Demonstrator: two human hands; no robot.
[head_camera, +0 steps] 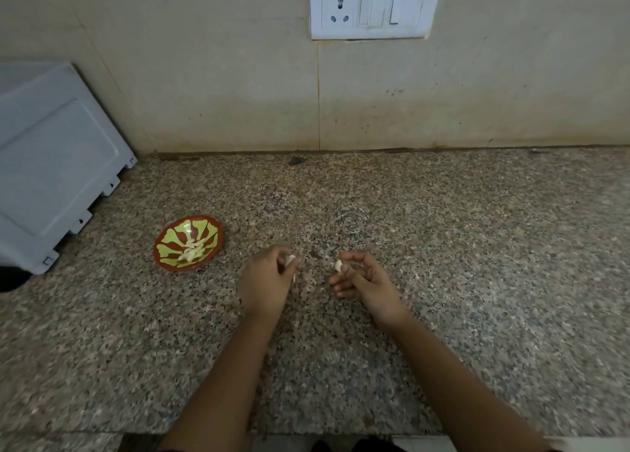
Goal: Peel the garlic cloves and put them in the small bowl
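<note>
A small red and green bowl (163, 252) sits on the granite counter at the left and holds several pale peeled garlic cloves (193, 250). To its right, my left hand (267, 283) curls its fingers round a pale piece of garlic (290, 260) at the fingertips. A short gap away, my right hand (361, 279) pinches a small white garlic piece (338, 265) between thumb and fingers. Both hands hover just above the counter and are apart from each other.
The speckled granite counter (443, 230) runs to a beige tiled wall with a white socket and switch plate (374, 7). A pale grey appliance (51, 158) stands at the far left, close to the bowl. A small dark speck (296, 160) lies by the wall.
</note>
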